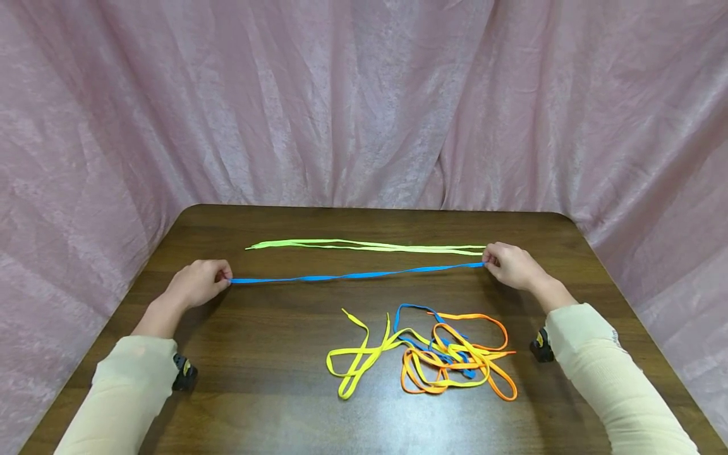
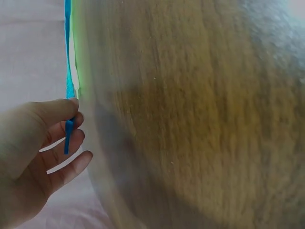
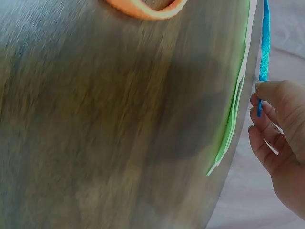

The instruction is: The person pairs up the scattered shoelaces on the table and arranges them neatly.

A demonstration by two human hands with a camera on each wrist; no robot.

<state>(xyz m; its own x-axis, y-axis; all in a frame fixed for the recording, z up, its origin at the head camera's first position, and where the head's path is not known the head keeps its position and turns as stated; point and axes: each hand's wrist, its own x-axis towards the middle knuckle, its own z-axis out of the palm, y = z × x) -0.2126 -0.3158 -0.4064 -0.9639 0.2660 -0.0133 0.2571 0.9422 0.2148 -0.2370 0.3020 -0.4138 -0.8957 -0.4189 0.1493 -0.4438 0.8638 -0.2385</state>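
A flat blue shoelace (image 1: 364, 275) stretches nearly straight between my two hands, slightly twisted along its length. My left hand (image 1: 200, 282) pinches one end between thumb and forefinger; in the left wrist view a short blue tip (image 2: 66, 140) hangs below the grip. At the other end my right hand (image 1: 513, 265) pinches the lace the same way, with a small tip (image 3: 259, 109) poking out under the thumb. Behind it, neon green laces (image 1: 341, 244) lie side by side along the table, their right end partly hidden by my right hand.
Nearer to me on the brown wooden table (image 1: 256, 366) lies a loose tangle of yellow (image 1: 364, 354), orange (image 1: 503, 332) and blue laces (image 1: 396, 319). A pink curtain (image 1: 364, 107) hangs behind the table's far edge and at both sides.
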